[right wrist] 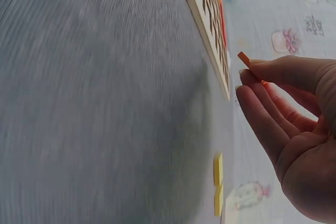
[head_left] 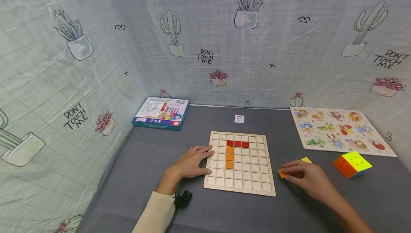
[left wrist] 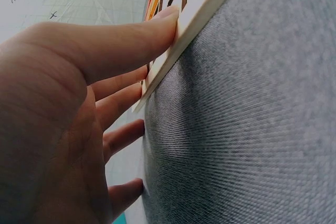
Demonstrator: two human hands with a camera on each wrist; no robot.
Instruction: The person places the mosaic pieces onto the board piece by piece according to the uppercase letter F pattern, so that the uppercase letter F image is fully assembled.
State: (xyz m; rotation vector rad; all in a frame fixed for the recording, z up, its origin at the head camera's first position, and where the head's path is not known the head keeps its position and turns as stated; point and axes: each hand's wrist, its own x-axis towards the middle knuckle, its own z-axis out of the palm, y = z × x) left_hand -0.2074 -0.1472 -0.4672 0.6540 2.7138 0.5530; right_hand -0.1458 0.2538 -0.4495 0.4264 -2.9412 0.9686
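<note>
R hand (head_left: 303, 176) pinches an orange tile (head_left: 282, 173) btwn thumb & fingers; tile looks lifted off the table (head_left: 199, 211), just beside the board's side facing the table's right edge. L hand (head_left: 192, 163) has fingers outstretched, thumb on the rim of the board (head_left: 253, 177), gripping nothing. Main risk, prob.: tile's small, thin & held by fingertips only, so a slip could drop it on the table or the grid. It's tilted too; set down at that angle, an edge could catch on a square's wall & sit proud. A low pass over the board might nudge the red tiles (head_left: 238, 143) or the orange column (head_left: 229, 155), esp. if they fit loosely (can't tell). L thumb pressing unevenly could skew the board. Yellow tile (head_left: 306, 160), just past R hand twd the table's far edge, could get swept by the knuckles; cube (head_left: 353, 165), nearer the right edge, is less exposed.
</note>
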